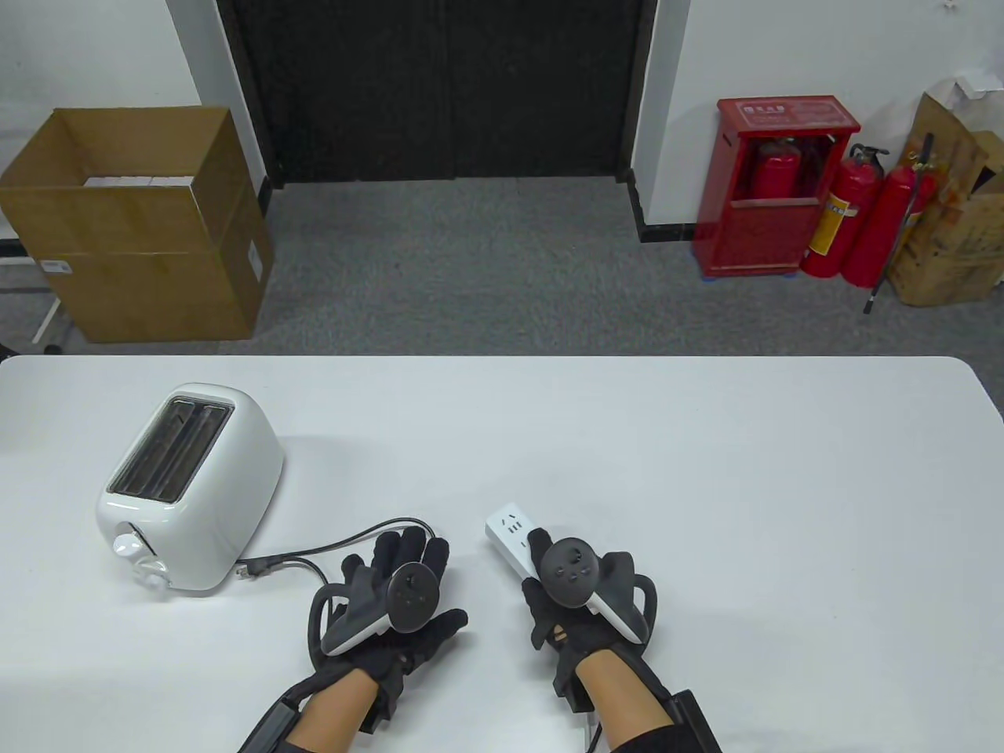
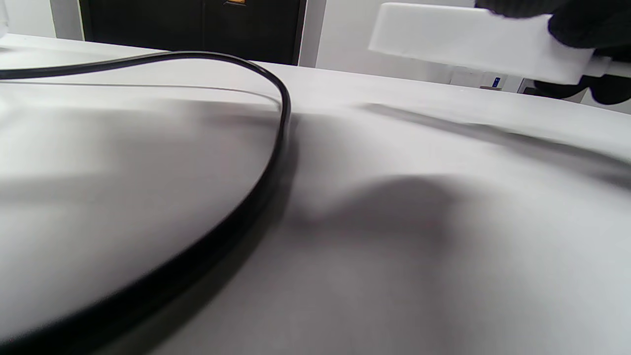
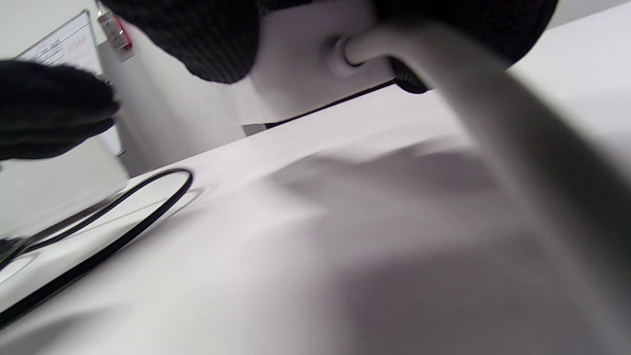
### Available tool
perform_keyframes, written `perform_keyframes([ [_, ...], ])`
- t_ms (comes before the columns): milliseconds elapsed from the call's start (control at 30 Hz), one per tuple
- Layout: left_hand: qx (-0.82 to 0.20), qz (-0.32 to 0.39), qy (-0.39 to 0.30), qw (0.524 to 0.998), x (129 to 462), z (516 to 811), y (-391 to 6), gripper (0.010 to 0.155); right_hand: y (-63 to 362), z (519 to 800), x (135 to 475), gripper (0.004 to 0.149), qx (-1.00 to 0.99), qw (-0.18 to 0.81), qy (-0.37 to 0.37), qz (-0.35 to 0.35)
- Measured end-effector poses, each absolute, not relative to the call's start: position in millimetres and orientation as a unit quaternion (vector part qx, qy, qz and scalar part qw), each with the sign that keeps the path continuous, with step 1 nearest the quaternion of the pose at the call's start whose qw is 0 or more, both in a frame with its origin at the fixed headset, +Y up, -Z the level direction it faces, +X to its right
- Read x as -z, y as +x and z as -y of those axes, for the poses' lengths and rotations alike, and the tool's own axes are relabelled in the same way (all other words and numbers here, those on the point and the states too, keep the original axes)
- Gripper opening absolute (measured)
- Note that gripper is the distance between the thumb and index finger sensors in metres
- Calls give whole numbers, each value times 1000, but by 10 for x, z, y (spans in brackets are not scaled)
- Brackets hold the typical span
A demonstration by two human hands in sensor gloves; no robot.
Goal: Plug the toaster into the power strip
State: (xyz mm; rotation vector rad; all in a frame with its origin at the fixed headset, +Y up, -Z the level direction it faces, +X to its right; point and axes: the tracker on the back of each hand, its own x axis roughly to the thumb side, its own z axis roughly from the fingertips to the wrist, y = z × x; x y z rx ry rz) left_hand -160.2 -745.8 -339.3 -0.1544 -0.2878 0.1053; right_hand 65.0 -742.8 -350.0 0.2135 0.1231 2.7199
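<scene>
Near the table's front edge, the right hand [image 1: 576, 596] grips the power strip [image 1: 508, 540] — rigid, light. The left hand [image 1: 404, 604] lies spread by the toaster [image 1: 188, 486] cord [image 1: 345, 541]; its plug [image 1: 252, 568] — the stiff part to pinch — lies beside the toaster.

The table [image 1: 706, 471] lies bare from twelve to three o'clock of the hands. At ten o'clock the toaster [image 1: 188, 486] stands; its black cord [image 1: 345, 541] loops just beside the left hand [image 1: 392, 604].

Toaster [image 1: 196, 486] glossy white plastic; table [image 1: 627, 471] smooth matt; gloves knit cloth
</scene>
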Motion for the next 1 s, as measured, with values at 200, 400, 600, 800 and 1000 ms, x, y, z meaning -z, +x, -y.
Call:
perform_keyframes([
  [200,-52,143,-76,985,3393,7456,-1605,89,412,7518,3497,66,-974,174,118,-82],
  [400,-51,142,-77,986,3394,7460,-1608,89,267,7579,3475,65,-969,155,153,-113],
  [600,-51,140,-75,986,3400,7447,-1620,89,216,7631,3476,63,-970,136,143,-143],
  [800,-78,93,-57,991,3519,7280,-1851,79,229,7616,3492,60,-968,152,129,-151],
  [1000,-22,-58,-6,998,3740,7112,-2375,68,241,7619,3507,60,-966,157,119,-164],
])
